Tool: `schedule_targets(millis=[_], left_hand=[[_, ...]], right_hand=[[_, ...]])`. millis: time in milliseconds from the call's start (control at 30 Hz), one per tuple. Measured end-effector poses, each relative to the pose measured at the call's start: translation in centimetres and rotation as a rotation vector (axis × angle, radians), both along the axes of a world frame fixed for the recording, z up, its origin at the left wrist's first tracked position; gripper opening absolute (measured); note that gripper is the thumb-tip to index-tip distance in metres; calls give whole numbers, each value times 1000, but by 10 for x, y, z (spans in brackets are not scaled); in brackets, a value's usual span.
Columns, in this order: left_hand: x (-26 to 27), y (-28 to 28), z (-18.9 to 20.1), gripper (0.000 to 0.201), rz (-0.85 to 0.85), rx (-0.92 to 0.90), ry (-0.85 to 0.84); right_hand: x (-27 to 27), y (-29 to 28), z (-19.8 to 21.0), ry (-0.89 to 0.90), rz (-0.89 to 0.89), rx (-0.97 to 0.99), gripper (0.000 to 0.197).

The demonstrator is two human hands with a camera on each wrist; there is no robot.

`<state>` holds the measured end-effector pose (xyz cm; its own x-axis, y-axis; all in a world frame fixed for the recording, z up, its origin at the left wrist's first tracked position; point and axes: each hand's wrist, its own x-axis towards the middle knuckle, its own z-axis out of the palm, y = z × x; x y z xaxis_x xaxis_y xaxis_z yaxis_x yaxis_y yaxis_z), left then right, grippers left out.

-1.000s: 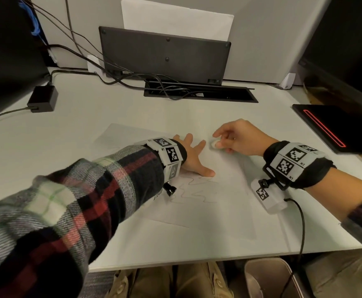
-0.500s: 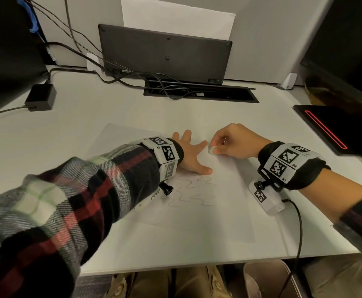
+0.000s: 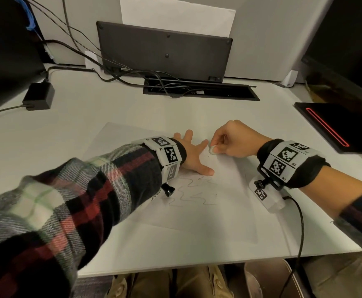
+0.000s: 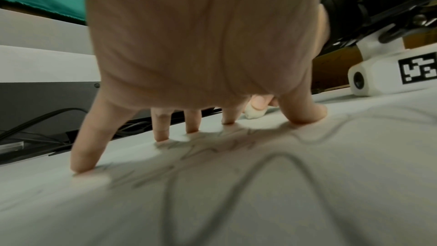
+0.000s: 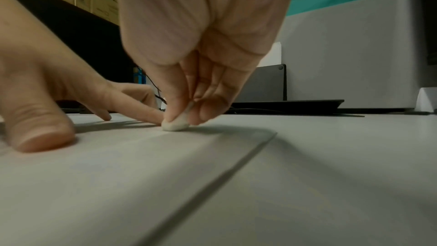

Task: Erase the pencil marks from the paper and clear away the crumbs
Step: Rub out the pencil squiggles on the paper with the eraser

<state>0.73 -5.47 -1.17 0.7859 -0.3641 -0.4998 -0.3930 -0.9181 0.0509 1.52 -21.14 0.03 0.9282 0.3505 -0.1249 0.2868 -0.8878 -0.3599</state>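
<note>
Two hands working on one sheet. Bench (image 3: 94,117) is carrying the paper (image 3: 197,211), which is lying mid-bench, reaching toward the near edge, with bare bench showing on its right.

Left hand (image 3: 194,154) is spreading flat, fingertips (image 4: 81,164) pressing the paper down at its far part. Right hand (image 3: 232,139) is pinching a small white eraser (image 3: 211,149) between thumb and fingers, its tip touching the paper just beside the left index finger.

Pencil marks (image 3: 194,193) are lying on the near side of both hands: wavy lines running roughly left-right, starting just below the left thumb and heading toward the near edge. More scribbles are showing under the left palm in the left wrist view. My read: the right hand is nearer the work and needs to pull the eraser back toward the near edge. The room there is looking open; the left thumb is sitting closest to that path.

Crumbs: too small to tell.
</note>
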Motion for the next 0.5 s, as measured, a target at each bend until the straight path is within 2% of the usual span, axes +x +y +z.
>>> schedule_targets(millis=[133, 267, 367, 400, 500], left_hand=[[1, 1, 0, 95, -3, 8, 2], [0, 0, 0, 95, -10, 16, 7], [1, 1, 1, 96, -12, 23, 6], [1, 1, 1, 96, -17, 17, 4], [2, 2, 2, 97, -52, -24, 5]], right_hand=[[-6, 1, 0, 103, 23, 67, 8], [-2, -1, 1, 40, -9, 23, 10], [-6, -2, 1, 202, 39, 73, 10], [-7, -3, 2, 206, 31, 97, 9], [5, -11, 6, 31, -113, 256, 8]])
